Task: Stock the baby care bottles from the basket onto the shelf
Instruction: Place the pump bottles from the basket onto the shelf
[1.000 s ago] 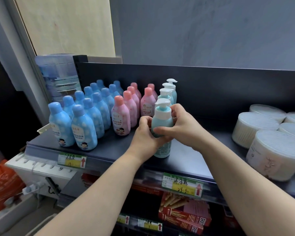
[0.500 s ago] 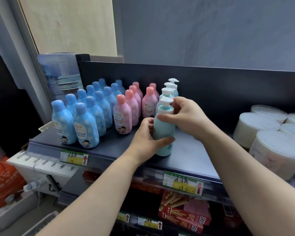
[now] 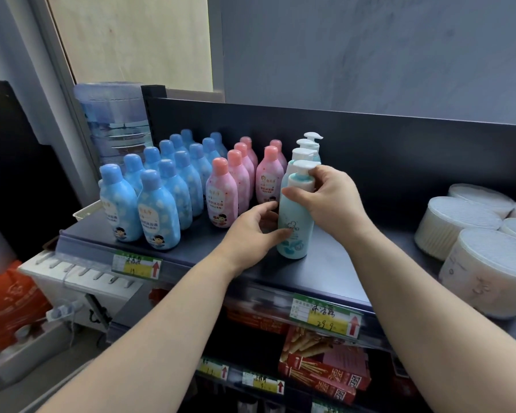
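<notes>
Pump bottle [image 3: 295,222] upright on shelf [image 3: 325,269], front of the teal row. My right hand [image 3: 329,201] pinches its neck; my left hand [image 3: 251,234] cups its base, fingers loosely curled. Risk: a careless nudge topples neighbouring pink bottles [image 3: 222,198].

Bare shelf [image 3: 355,251] lies open between pump bottle [image 3: 295,231] and tubs [image 3: 456,225].

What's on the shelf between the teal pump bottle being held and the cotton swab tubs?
Head view: only bare shelf between the teal pump bottle and cotton swab tubs.
</notes>
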### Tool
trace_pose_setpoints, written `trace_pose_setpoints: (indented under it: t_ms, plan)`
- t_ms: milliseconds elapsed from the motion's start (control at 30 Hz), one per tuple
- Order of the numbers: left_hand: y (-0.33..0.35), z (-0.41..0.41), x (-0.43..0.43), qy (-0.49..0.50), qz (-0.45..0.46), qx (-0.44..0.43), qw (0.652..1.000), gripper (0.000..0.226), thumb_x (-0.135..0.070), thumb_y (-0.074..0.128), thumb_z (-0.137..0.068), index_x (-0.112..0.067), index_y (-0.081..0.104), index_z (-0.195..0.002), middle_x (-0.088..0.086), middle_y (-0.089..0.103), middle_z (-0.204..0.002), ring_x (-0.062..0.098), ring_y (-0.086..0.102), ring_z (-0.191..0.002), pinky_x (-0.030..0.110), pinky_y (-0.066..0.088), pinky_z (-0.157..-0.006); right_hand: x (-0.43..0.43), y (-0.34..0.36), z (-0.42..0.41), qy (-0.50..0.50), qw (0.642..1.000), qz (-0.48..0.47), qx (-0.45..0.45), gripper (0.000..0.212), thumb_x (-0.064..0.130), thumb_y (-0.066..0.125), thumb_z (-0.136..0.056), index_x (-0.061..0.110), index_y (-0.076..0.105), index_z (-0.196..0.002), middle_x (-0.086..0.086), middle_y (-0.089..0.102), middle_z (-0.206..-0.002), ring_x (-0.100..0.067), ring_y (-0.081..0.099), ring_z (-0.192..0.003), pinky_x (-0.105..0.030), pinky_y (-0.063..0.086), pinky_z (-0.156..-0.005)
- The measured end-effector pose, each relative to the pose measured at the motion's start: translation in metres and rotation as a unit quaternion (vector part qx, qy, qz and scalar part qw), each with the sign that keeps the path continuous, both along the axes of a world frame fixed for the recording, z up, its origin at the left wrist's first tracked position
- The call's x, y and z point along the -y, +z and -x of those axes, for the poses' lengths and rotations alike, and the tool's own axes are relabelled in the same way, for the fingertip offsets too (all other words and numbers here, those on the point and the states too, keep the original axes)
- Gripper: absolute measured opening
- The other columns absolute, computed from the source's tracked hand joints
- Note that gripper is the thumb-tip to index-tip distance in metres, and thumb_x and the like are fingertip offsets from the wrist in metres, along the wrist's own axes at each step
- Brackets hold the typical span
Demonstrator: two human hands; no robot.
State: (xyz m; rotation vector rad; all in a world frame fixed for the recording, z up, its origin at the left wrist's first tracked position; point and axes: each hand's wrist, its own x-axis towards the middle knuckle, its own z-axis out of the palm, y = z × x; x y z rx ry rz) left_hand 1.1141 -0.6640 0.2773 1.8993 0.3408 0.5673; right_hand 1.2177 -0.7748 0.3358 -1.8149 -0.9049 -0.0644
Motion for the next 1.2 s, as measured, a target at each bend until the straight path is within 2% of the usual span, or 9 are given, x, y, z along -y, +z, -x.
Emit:
trace_pose_setpoints:
  t_ms: [167, 267, 333, 433, 567, 667, 833, 967, 1200]
  plan:
    - [0.000, 0.018, 0.005, 0.051, -0.078, -0.013, 0.996, 0.062, -0.020, 0.075, -0.080, -0.014, 0.049, -0.136, -0.003, 0.059, -0.115, 0.010, 0.059, -0.106, 0.026, 0.044, -0.100, 0.000, -0.004, 0.003, -0.027, 0.999, 0.012, 0.019, 0.033, 0.033, 0.080, -0.074, 0.022, 0.062, -0.099, 0.004, 0.067, -0.093, -0.012, 0.063, -0.085, -0.027, 0.052, -0.075]
    - [-0.003, 0.039, 0.005, 0.074, -0.120, 0.011, 0.990, 0.051, -0.022, 0.074, -0.080, -0.017, 0.056, -0.128, -0.002, 0.063, -0.113, 0.008, 0.060, -0.103, 0.025, 0.046, -0.097, 0.009, -0.011, 0.011, -0.102, 0.994, -0.017, 0.038, 0.055, 0.035, 0.080, -0.073, 0.012, 0.054, -0.115, -0.003, 0.055, -0.106, -0.014, 0.053, -0.091, -0.009, 0.039, -0.073]
    - [-0.010, 0.060, 0.002, 0.086, -0.129, 0.028, 0.987, 0.042, -0.022, 0.074, -0.081, -0.020, 0.061, -0.121, -0.006, 0.064, -0.106, 0.006, 0.061, -0.098, 0.023, 0.049, -0.092, 0.016, -0.017, 0.031, -0.138, 0.987, -0.056, 0.068, 0.046, 0.031, 0.077, -0.077, 0.014, 0.050, -0.110, -0.004, 0.050, -0.103, -0.016, 0.049, -0.088, -0.005, 0.034, -0.069]
    - [-0.024, 0.099, -0.006, 0.106, -0.147, 0.049, 0.982, 0.032, -0.020, 0.073, -0.081, -0.021, 0.064, -0.111, -0.008, 0.066, -0.100, 0.004, 0.062, -0.092, 0.018, 0.049, -0.087, 0.014, -0.031, 0.075, -0.090, 0.991, -0.051, 0.079, 0.033, 0.028, 0.074, -0.080, 0.020, 0.051, -0.102, -0.001, 0.054, -0.095, -0.013, 0.051, -0.081, -0.006, 0.037, -0.070]
    - [-0.050, 0.160, -0.023, 0.156, -0.189, 0.088, 0.965, 0.022, -0.020, 0.068, -0.080, -0.016, 0.068, -0.102, -0.008, 0.065, -0.096, 0.003, 0.061, -0.089, 0.016, 0.049, -0.083, -0.009, -0.062, 0.140, 0.022, 0.993, 0.054, 0.098, 0.030, 0.029, 0.073, -0.081, 0.020, 0.061, -0.107, 0.006, 0.060, -0.095, -0.009, 0.056, -0.085, -0.020, 0.047, -0.078]
    - [-0.077, 0.209, -0.041, 0.166, -0.211, 0.033, 0.963, 0.028, -0.024, 0.066, -0.079, -0.017, 0.068, -0.106, -0.009, 0.063, -0.101, 0.005, 0.058, -0.095, 0.017, 0.046, -0.088, -0.029, -0.088, 0.185, 0.081, 0.981, 0.143, 0.101, 0.038, 0.031, 0.072, -0.082, 0.022, 0.061, -0.117, 0.011, 0.058, -0.105, -0.003, 0.055, -0.091, -0.017, 0.041, -0.081]
    - [-0.141, 0.298, -0.072, 0.203, -0.200, -0.099, 0.953, 0.035, -0.030, 0.062, -0.077, -0.017, 0.065, -0.110, -0.003, 0.064, -0.105, 0.015, 0.060, -0.099, 0.031, 0.050, -0.089, -0.065, -0.146, 0.247, 0.166, 0.936, 0.290, 0.113, 0.056, 0.042, 0.064, -0.088, 0.025, 0.047, -0.138, 0.009, 0.049, -0.135, -0.009, 0.049, -0.122, -0.019, 0.038, -0.097]
    - [-0.196, 0.371, -0.087, 0.229, -0.166, -0.211, 0.936, 0.034, -0.025, 0.069, -0.079, -0.017, 0.064, -0.112, 0.000, 0.062, -0.110, 0.019, 0.057, -0.105, 0.028, 0.044, -0.091, -0.086, -0.197, 0.288, 0.209, 0.901, 0.371, 0.083, 0.057, 0.042, 0.062, -0.088, 0.023, 0.045, -0.140, 0.004, 0.048, -0.138, -0.016, 0.048, -0.124, -0.028, 0.041, -0.101]
    - [-0.270, 0.460, -0.094, 0.241, -0.064, -0.384, 0.889, 0.041, -0.030, 0.063, -0.086, -0.021, 0.055, -0.125, -0.002, 0.054, -0.125, 0.018, 0.053, -0.115, 0.030, 0.042, -0.093, -0.108, -0.275, 0.334, 0.229, 0.851, 0.469, 0.046, 0.052, 0.042, 0.058, -0.090, 0.024, 0.047, -0.137, 0.002, 0.050, -0.137, -0.017, 0.049, -0.123, -0.029, 0.041, -0.098]
